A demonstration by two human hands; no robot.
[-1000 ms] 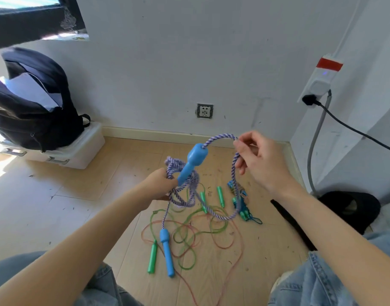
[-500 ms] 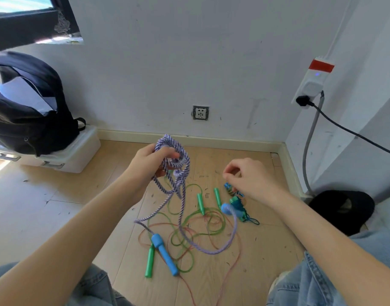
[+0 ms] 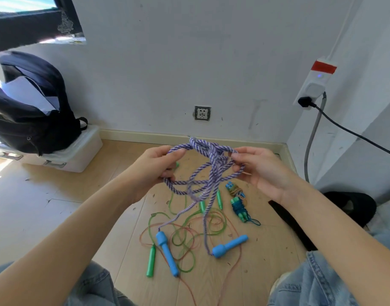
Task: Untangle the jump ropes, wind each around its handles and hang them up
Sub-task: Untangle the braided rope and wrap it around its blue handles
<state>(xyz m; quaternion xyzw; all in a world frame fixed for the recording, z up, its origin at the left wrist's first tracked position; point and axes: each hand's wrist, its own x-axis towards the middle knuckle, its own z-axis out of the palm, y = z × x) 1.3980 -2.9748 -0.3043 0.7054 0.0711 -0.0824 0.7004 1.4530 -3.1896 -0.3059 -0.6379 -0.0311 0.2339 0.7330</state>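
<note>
A purple-and-white braided jump rope [image 3: 208, 155] hangs knotted between my hands above the floor. My left hand [image 3: 154, 171] grips its loops on the left; my right hand [image 3: 258, 168] pinches the strands just right of the knot. Its two blue handles [image 3: 167, 252] [image 3: 230, 246] lie on the wooden floor below. A thin green rope [image 3: 185, 239] with green handles [image 3: 151, 260] and a thin reddish rope [image 3: 233, 268] lie tangled together under them. A wound teal rope bundle [image 3: 239, 208] sits to the right of the tangle.
A black backpack [image 3: 28, 111] rests on a white plastic box [image 3: 79, 151] at the left wall. A wall socket [image 3: 202, 113] is straight ahead. A power strip [image 3: 314, 85] with a black cable hangs at the right, above a dark bag [image 3: 348, 206]. My jeans-clad knees frame the bottom.
My right hand rose from near the floor and took hold of the braided rope beside the knot. Both blue handles now lie on the floor; one was held up a second ago.
</note>
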